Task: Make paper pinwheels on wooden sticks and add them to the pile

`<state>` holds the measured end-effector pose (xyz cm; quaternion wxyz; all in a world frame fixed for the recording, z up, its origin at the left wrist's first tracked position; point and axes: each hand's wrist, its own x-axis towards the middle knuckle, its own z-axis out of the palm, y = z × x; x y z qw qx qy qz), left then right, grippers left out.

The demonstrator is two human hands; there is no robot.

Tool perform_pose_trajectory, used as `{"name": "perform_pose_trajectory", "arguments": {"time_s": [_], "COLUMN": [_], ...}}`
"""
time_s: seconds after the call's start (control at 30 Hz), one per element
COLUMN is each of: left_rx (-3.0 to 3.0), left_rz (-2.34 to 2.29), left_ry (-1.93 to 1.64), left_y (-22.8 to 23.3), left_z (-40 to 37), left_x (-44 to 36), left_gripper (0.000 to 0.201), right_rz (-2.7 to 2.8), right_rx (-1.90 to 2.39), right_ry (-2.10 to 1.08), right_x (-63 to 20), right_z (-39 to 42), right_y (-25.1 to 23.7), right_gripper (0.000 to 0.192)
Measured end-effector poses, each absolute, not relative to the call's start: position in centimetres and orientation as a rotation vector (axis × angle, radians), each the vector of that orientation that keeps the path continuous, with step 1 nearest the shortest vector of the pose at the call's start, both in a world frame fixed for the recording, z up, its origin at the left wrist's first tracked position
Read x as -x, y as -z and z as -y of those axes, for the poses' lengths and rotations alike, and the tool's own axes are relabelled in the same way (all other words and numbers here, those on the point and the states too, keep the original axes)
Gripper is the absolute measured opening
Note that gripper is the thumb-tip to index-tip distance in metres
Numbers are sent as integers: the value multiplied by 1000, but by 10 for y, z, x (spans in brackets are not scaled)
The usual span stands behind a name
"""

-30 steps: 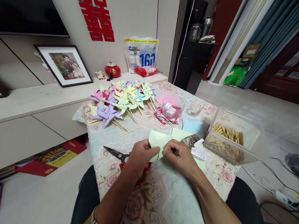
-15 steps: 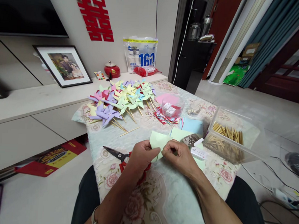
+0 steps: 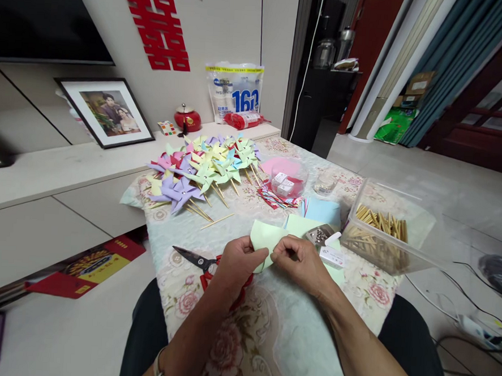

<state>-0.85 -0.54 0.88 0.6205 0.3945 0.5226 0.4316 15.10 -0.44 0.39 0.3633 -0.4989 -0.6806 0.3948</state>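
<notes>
Between my two hands is a light green sheet of paper, with part of it bent over. My left hand is closed on its left side, thumb on top. Fingers of my right hand pinch the paper's right edge; whether they also hold something small is hidden. Under my left forearm lie red-handled scissors, their dark blades pointing left and apart. Just beyond my right hand, a small box of metal pins and a white box rest on light green sheets.
Finished paper pinwheels on sticks pile up at the back left. A loose stick lies before them. Right of the hands stands a clear plastic bin of short sticks. Blue paper, patterned strips and a round clear container lie behind.
Hardly anything differs. My right fingers have shifted very slightly left along the green paper's edge, while my left hand keeps its hold.
</notes>
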Motion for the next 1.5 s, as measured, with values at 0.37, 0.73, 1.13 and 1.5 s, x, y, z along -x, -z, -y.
{"name": "perform_pose_trajectory", "arguments": {"time_s": [0.37, 0.73, 1.13, 1.5], "left_rx": [-899, -851, -887, -1130], "left_rz": [-1218, -1174, -1196, -1044], "left_ry": [-978, -988, -966, -482], "left_y": [-12, -16, -18, -46], "left_z": [6, 7, 1, -15], "left_x": [7, 8, 20, 43], "left_gripper": [28, 29, 24, 11], "right_rz": [1756, 1721, 1546, 1249], "right_rx": [1287, 1293, 1240, 890], "right_ry": [-1027, -1078, -1115, -1521], "right_x": [-152, -152, -154, -157], "right_z": [5, 5, 6, 6], "right_y": [-3, -3, -4, -5], "right_gripper": [15, 16, 29, 80]}}
